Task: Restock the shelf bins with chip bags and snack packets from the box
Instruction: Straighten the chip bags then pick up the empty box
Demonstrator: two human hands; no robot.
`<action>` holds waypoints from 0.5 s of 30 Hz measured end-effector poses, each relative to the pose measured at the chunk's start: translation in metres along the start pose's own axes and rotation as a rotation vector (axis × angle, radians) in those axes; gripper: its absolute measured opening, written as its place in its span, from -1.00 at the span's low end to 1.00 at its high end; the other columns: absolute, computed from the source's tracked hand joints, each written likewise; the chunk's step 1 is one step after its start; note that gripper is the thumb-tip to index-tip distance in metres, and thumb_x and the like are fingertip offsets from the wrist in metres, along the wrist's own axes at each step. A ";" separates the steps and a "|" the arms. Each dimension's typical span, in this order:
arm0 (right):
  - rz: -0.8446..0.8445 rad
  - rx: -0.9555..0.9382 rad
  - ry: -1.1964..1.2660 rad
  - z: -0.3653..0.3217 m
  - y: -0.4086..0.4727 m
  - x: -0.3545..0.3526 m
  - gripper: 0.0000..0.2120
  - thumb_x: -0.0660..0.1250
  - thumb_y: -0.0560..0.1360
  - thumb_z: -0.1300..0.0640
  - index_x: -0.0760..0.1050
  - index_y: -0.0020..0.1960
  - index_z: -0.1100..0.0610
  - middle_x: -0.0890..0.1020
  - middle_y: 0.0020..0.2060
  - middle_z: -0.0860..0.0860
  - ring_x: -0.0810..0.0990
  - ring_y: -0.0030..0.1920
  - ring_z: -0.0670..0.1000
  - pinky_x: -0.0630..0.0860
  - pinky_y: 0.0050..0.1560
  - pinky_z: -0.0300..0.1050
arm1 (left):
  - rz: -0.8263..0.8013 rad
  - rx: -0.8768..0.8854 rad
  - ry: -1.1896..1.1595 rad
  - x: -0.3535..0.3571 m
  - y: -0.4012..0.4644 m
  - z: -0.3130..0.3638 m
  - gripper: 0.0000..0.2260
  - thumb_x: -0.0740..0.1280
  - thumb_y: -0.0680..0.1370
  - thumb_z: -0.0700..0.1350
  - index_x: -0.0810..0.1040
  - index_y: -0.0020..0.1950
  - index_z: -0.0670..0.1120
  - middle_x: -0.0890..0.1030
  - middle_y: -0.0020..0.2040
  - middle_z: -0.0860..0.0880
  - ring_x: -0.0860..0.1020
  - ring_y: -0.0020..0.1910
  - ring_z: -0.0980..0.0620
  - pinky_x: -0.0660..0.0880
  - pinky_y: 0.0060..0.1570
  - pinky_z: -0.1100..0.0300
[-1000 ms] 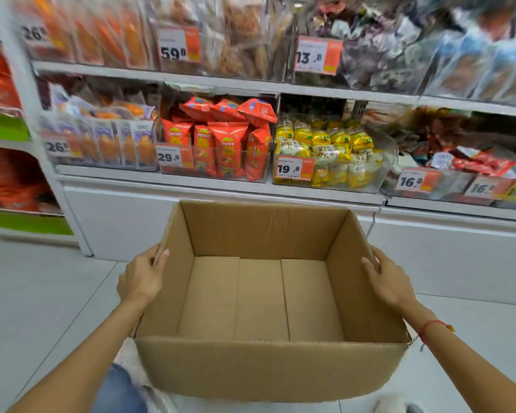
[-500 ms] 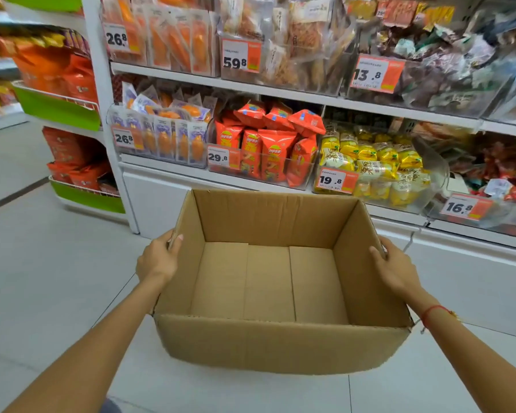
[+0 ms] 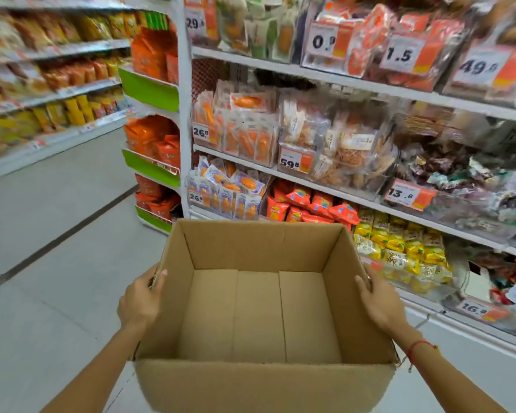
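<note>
Your left hand point(image 3: 139, 302) and right hand point(image 3: 380, 301) each grip a side wall of the box point(image 3: 259, 380), thumbs hooked over the rim and the rest of the fingers hidden outside, carrying it level and mouth-up in front of you above the floor point(image 3: 42, 263). Its bare bottom shows no bags or packets, so by my judgement the unloading is finished and you only have the box left to carry off. Its long side looks to run left to right, and beyond its far wall the bins of red chip bags point(image 3: 307, 204) and yellow packets point(image 3: 399, 248) on the shelf point(image 3: 334, 190) look well filled.
</note>
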State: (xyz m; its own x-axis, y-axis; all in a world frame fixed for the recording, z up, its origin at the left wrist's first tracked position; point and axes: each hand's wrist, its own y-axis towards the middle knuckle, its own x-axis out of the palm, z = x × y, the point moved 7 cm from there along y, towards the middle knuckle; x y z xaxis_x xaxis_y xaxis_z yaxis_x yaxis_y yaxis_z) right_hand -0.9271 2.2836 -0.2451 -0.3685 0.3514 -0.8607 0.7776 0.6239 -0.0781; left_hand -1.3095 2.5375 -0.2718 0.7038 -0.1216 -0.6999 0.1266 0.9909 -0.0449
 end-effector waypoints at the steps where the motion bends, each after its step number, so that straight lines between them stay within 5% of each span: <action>1: -0.017 -0.023 -0.017 -0.017 0.002 -0.011 -0.57 0.08 0.63 0.00 0.22 0.47 0.06 0.61 0.10 0.17 0.59 0.02 0.21 0.52 -0.12 0.02 | 0.005 -0.008 0.006 -0.016 0.002 0.008 -0.63 0.14 0.61 0.09 0.52 0.29 -0.06 0.62 0.09 -0.16 0.55 0.07 -0.22 0.46 0.06 -0.05; 5: -0.036 -0.118 -0.027 -0.067 0.021 -0.036 -0.60 0.09 0.63 0.04 0.28 0.43 0.12 0.60 0.09 0.21 0.57 0.05 0.23 0.52 -0.01 0.06 | 0.061 -0.032 0.030 -0.056 0.010 0.023 -0.63 0.12 0.62 0.09 0.50 0.32 -0.04 0.62 0.09 -0.17 0.54 0.09 -0.23 0.45 0.05 -0.03; 11: -0.038 -0.168 0.019 -0.100 0.030 -0.051 -0.59 0.08 0.63 0.03 0.26 0.46 0.05 0.62 0.08 0.17 0.59 0.02 0.23 0.46 -0.15 -0.02 | 0.146 -0.057 0.016 -0.098 0.006 0.038 -0.61 0.09 0.63 0.10 0.45 0.39 0.02 0.61 0.14 -0.15 0.54 0.11 -0.22 0.45 0.09 -0.04; 15: -0.064 -0.217 0.040 -0.126 0.038 -0.064 -0.63 0.10 0.63 0.05 0.30 0.42 0.04 0.62 0.07 0.23 0.59 -0.01 0.28 0.54 -0.03 0.13 | 0.181 -0.089 0.022 -0.127 -0.005 0.052 -0.64 0.10 0.64 0.09 0.45 0.38 0.02 0.62 0.10 -0.19 0.54 0.09 -0.24 0.45 0.06 -0.03</action>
State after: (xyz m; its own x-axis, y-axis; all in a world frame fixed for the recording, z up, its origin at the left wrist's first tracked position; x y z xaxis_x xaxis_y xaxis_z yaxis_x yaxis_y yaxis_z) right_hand -0.9386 2.3730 -0.1294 -0.4367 0.3309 -0.8365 0.6256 0.7799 -0.0181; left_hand -1.3628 2.5448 -0.1454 0.6937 0.0596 -0.7178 -0.0642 0.9977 0.0209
